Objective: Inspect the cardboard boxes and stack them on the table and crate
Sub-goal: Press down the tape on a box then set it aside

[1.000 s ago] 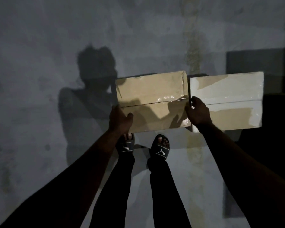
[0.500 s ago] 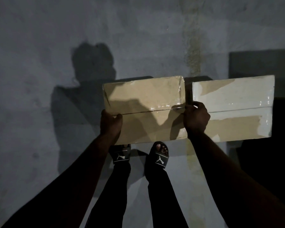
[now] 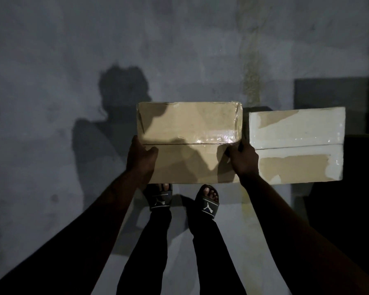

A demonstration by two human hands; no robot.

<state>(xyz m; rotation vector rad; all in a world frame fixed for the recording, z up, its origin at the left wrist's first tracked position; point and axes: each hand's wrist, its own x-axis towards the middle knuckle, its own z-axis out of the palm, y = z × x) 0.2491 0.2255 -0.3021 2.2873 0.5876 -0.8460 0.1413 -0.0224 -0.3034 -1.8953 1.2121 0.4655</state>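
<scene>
A brown cardboard box [image 3: 190, 133], taped shut along its middle seam, is held up in front of me above my feet. My left hand [image 3: 140, 157] grips its left side and my right hand [image 3: 242, 159] grips its right side, thumbs on the top face. To its right a second box [image 3: 296, 145], whitish with torn brown patches, rests on a lower surface that is too dark to make out. The two boxes sit side by side with a narrow gap between them.
Grey concrete floor [image 3: 51, 145] lies below, with my shadow on it. My feet in black slides [image 3: 207, 204] stand under the held box. A dark shape [image 3: 349, 188] fills the right side beneath and beyond the whitish box.
The brown box has risen closer to the camera and looks larger. Both hands keep their grip on its sides. The whitish box has stayed in place.
</scene>
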